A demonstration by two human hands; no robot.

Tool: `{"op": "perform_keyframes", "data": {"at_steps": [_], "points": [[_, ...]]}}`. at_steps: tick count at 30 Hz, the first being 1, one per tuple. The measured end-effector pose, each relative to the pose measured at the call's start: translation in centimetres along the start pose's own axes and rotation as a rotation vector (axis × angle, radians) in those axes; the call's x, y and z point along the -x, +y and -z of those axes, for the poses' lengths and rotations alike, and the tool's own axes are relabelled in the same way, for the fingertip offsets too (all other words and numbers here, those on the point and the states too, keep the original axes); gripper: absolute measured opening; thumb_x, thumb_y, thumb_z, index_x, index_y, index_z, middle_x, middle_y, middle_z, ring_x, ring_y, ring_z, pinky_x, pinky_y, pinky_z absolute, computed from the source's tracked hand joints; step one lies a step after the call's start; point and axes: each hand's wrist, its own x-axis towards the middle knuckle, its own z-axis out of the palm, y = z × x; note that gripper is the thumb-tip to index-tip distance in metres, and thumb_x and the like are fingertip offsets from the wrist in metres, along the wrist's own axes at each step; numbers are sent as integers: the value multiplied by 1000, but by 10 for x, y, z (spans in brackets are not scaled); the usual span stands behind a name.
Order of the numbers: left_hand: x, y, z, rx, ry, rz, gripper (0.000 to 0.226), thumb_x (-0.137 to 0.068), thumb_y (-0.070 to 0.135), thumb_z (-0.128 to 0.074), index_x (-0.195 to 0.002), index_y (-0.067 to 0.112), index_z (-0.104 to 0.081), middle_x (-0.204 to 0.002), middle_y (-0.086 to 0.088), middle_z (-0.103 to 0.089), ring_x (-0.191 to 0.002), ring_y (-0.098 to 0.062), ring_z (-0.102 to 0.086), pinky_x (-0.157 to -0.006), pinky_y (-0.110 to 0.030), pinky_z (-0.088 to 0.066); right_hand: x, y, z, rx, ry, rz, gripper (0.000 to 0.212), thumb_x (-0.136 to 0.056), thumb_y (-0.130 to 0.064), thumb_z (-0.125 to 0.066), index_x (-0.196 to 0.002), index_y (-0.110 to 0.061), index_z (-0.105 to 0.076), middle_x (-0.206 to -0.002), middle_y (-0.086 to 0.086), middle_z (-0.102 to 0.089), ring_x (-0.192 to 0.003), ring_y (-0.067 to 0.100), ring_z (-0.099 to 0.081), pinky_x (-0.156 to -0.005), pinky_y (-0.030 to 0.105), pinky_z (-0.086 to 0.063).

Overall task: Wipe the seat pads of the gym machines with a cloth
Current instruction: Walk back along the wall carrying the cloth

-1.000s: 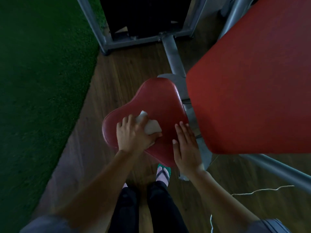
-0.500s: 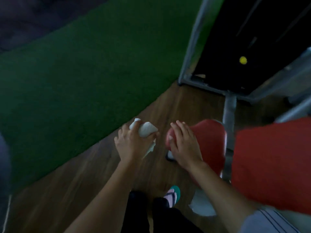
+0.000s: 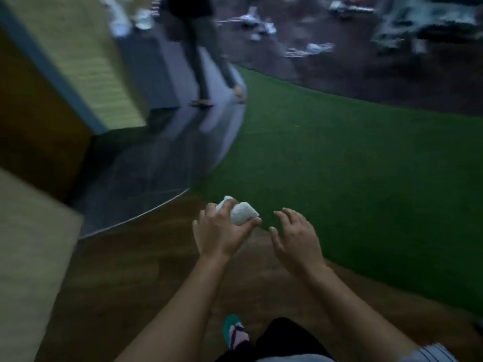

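Note:
My left hand [image 3: 219,231] is closed around a bunched white cloth [image 3: 241,213], held in the air above the wooden floor. My right hand [image 3: 296,237] hovers just to its right with fingers spread and curled, holding nothing. No red seat pad or gym machine close to me is in view. The picture is blurred by motion.
Green turf [image 3: 352,158] spreads to the right, a wooden floor strip [image 3: 136,278] lies under my arms, grey tiles [image 3: 156,163] beyond. A wooden counter [image 3: 57,82] stands at left. Another person's legs [image 3: 201,61] stand far ahead. Blurred gym equipment [image 3: 423,19] lies at the top right.
The view has swung left away from the red seat, which has left the frame. My right hand came off the seat and now hangs free; the left still holds the cloth.

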Motion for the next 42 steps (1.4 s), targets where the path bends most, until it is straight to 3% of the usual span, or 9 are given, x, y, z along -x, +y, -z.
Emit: {"op": "perform_keyframes", "data": {"at_steps": [5, 11, 15, 21, 27, 31, 35, 38, 42], "points": [[-11, -89, 40, 1, 159, 381, 70, -64, 83, -54, -119, 40, -54, -112, -3, -58, -104, -24, -54, -85, -38, -41, -59, -91, -37, 35, -189, 424, 55, -90, -43, -29, -122, -10, -59, -125, 15, -60, -114, 33, -57, -91, 44, -49], [37, -164, 69, 56, 413, 881, 71, -63, 80, -60, -121, 39, -55, -119, 0, -60, -110, -23, -55, -88, -39, -42, -81, -196, -76, 64, -354, 926, 42, -97, -38, -44, -135, -20, -48, -141, 4, -49, -132, 24, -41, -107, 38, -35], [92, -202, 80, 102, 544, 1178, 68, -63, 80, -60, -119, 41, -56, -118, 1, -60, -110, -23, -54, -89, -39, -42, -60, -264, -112, 85, -491, 1214, 41, -98, -39, -40, -132, -17, -50, -136, 3, -51, -128, 21, -44, -105, 33, -35], [186, -258, 99, 122, 702, 1593, 66, -62, 81, -58, -116, 42, -56, -117, 3, -60, -110, -22, -54, -89, -39, -41, 17, -360, -173, 66, -732, 1563, 39, -95, -33, -49, -130, -16, -51, -132, 4, -53, -119, 27, -51, -96, 38, -40], [245, -326, 123, 121, 845, 1818, 64, -66, 79, -54, -119, 43, -51, -120, 4, -58, -114, -21, -52, -93, -42, -42, 88, -470, -216, 91, -828, 1839, 45, -99, -37, -40, -139, -17, -44, -145, 6, -43, -135, 23, -38, -108, 36, -31], [268, -370, 143, 203, 902, 1961, 69, -63, 84, -47, -120, 44, -50, -120, 7, -58, -115, -20, -51, -96, -43, -41, 125, -538, -245, 84, -825, 1985, 42, -96, -38, -40, -126, -14, -56, -127, 9, -58, -117, 25, -54, -95, 39, -44], [278, -410, 166, 203, 975, 2046, 58, -71, 68, -61, -121, 40, -53, -117, 1, -56, -112, -22, -51, -93, -40, -38, 154, -603, -278, 125, -863, 2125, 49, -91, -43, -37, -115, -10, -64, -113, 12, -65, -102, 28, -64, -82, 41, -53], [289, -451, 180, 228, 1047, 2178, 57, -69, 69, -62, -120, 42, -53, -114, 1, -56, -110, -22, -52, -91, -39, -38, 177, -655, -301, 158, -883, 2245, 44, -96, -39, -44, -127, -11, -56, -128, 12, -57, -116, 28, -54, -94, 42, -46], [311, -498, 197, 292, 1154, 2328, 68, -67, 75, -59, -126, 43, -51, -117, 1, -56, -114, -22, -50, -94, -38, -36, 227, -720, -321, 210, -899, 2394, 63, -91, -49, -17, -133, -15, -49, -134, 9, -51, -122, 24, -47, -100, 40, -41]]}}
